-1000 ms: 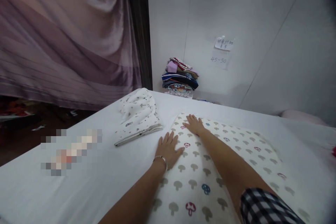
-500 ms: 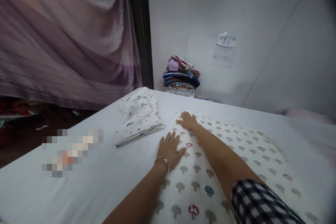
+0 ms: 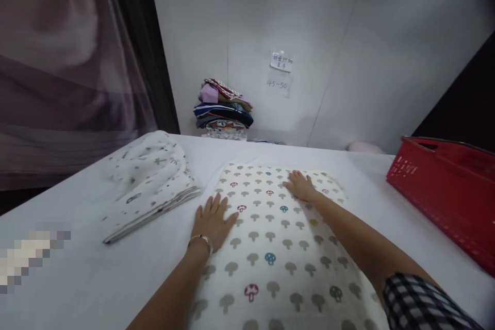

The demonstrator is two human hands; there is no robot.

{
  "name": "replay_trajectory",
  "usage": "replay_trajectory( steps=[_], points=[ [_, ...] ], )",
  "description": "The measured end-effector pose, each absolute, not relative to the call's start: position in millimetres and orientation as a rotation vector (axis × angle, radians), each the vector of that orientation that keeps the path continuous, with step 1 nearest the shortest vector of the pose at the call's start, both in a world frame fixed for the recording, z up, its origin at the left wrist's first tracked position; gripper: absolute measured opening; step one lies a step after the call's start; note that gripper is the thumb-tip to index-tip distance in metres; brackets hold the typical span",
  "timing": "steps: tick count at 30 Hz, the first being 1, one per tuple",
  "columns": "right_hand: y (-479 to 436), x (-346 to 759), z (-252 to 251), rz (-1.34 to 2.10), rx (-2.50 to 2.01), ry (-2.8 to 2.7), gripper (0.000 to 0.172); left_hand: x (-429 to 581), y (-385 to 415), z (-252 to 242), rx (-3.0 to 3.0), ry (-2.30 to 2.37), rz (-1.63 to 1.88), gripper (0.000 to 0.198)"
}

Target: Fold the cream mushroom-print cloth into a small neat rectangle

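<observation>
A white cloth printed with grey, red, blue and green mushrooms (image 3: pixel 276 237) lies spread over the middle of the table and runs off the bottom of the view. My left hand (image 3: pixel 213 221), with a silver bracelet at the wrist, rests flat on its left edge, fingers apart. Farther back, my right hand (image 3: pixel 300 184) lies palm down on the cloth toward its far right part, fingers spread. To the left sits a folded white cloth with small dark prints (image 3: pixel 154 175), apart from my left hand.
The white table (image 3: pixel 93 278) reaches the wall. A red plastic basket (image 3: pixel 444 185) stands at the right. At the back is a stack of folded fabrics (image 3: pixel 224 111). Paper notes (image 3: pixel 280 62) are on the wall; a pinkish curtain (image 3: pixel 58 62) hangs at left. A blurred-out patch covers something at lower left.
My right hand has moved right across the mushroom cloth, which now lies flatter. My left hand stays at its left edge. The view has turned right, bringing the red basket in.
</observation>
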State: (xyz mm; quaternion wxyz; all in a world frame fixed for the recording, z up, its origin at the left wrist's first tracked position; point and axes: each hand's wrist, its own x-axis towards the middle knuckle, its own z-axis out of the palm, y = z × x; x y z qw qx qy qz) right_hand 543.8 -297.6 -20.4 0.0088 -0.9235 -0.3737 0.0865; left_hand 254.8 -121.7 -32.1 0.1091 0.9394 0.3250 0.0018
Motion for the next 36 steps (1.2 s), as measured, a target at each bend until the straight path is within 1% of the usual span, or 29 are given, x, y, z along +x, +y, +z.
replay_trajectory(
  steps=[3, 8, 13, 16, 20, 25, 31, 36],
  points=[
    [-311.8, 562.8, -26.4, 0.3, -2.917, -1.059, 0.07, 255.3, -121.4, -31.0, 2.775, 0.966, 0.014, 0.075],
    [-315.7, 575.4, -23.9, 0.36, -2.831, -1.126, 0.072, 255.9, -121.9, -28.7, 2.777, 0.981, 0.002, 0.072],
    [-341.0, 599.9, -29.2, 0.222, -2.934, -0.933, 0.07, 257.2, -119.3, -32.6, 2.806, 0.97, 0.036, 0.071],
    [-350.3, 611.2, -34.1, 0.26, -2.948, -0.861, 0.07, 257.5, -117.6, -34.3, 2.819, 0.967, 0.03, 0.07],
    [-354.8, 616.6, -29.5, 0.28, -2.907, -0.926, 0.068, 257.0, -115.1, -34.9, 2.843, 0.958, 0.047, 0.07],
    [-379.2, 624.4, -31.5, 0.117, -2.976, -0.802, 0.069, 257.8, -114.5, -34.4, 2.858, 0.958, 0.018, 0.071],
    [-392.6, 635.7, -38.2, 0.202, -3.001, -0.746, 0.071, 258.3, -114.8, -33.9, 2.863, 0.975, -0.006, 0.071],
    [-399.4, 627.2, -28.9, 0.166, -3.024, -0.808, 0.064, 258.3, -112.3, -36.7, 2.85, 0.955, 0.036, 0.07]
  ],
)
